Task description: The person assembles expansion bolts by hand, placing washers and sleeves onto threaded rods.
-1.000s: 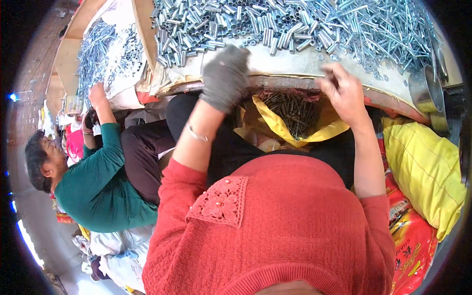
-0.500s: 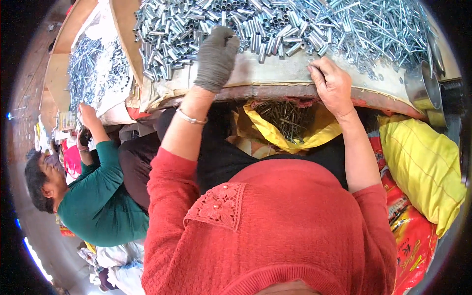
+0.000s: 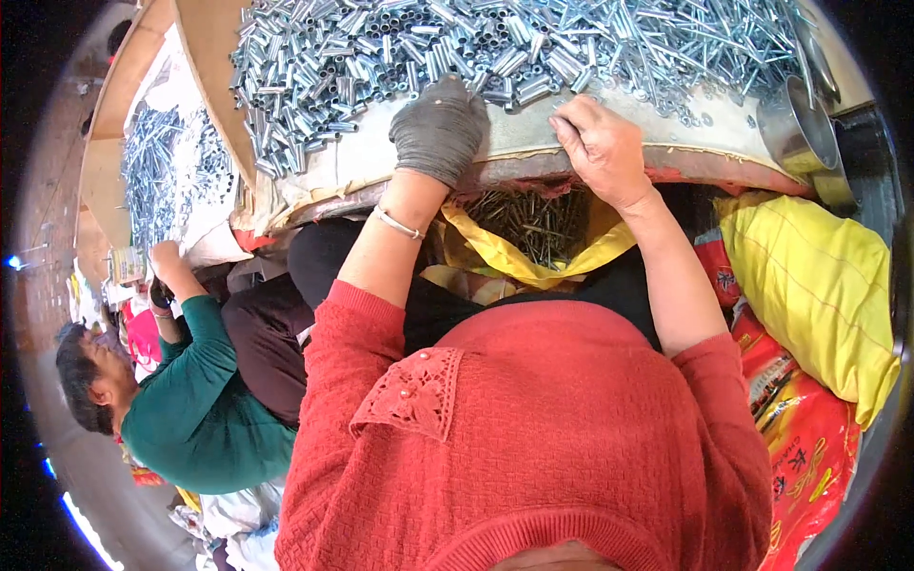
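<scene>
Head view: shiny metal tubes (image 3: 381, 62)

Shiny silver metal tubes (image 3: 376, 71) look pretty smooth, the grey cloth glove (image 3: 438, 135) is matt, red knit sweater (image 3: 562, 419) kinda rough, yellow woven sack (image 3: 814, 285) slightly glossy.

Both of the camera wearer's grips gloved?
No, a dark grey fabric glove covers the left grip, while the right grip is bare.
</scene>
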Motion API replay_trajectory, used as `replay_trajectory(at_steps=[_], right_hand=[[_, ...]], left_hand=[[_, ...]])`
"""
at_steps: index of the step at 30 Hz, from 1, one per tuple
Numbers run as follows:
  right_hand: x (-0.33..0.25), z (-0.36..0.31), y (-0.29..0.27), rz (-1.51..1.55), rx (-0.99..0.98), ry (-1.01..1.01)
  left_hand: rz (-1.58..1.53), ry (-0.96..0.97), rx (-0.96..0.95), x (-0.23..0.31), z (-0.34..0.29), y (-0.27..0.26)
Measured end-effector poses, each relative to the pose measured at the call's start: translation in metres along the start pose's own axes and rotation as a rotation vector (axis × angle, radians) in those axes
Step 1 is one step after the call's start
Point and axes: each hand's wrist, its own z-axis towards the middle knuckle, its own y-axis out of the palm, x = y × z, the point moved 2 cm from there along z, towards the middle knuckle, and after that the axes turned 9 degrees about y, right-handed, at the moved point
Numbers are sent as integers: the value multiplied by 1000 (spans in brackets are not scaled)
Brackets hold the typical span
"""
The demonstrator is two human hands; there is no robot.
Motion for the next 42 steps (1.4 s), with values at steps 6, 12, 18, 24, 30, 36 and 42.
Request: replay_trajectory(at_steps=[6, 12, 18, 24, 30, 36, 42], right_hand=[[-1, -1, 0, -3, 30, -44], [0, 0, -1, -37, -2, -14], [2, 0, 2, -35, -17, -8], [-2, 1, 5, -17, 25, -48], [4, -1, 0, -77, -36, 11], [1, 0, 7, -126, -16, -36], [-3, 1, 4, -117, -13, -27]], left_hand=[[-17, -38, -174, -18, 8, -4], [-1438, -254, -124, -54, -26, -22], [-2083, -235, 9, -58, -20, -2], [-1523, -210, 59, -44, -40, -8], [-344, 235, 127, -43, -43, -15], [-1, 348, 45, -40, -29, -9], [-2207, 5, -14, -8, -53, -13]])
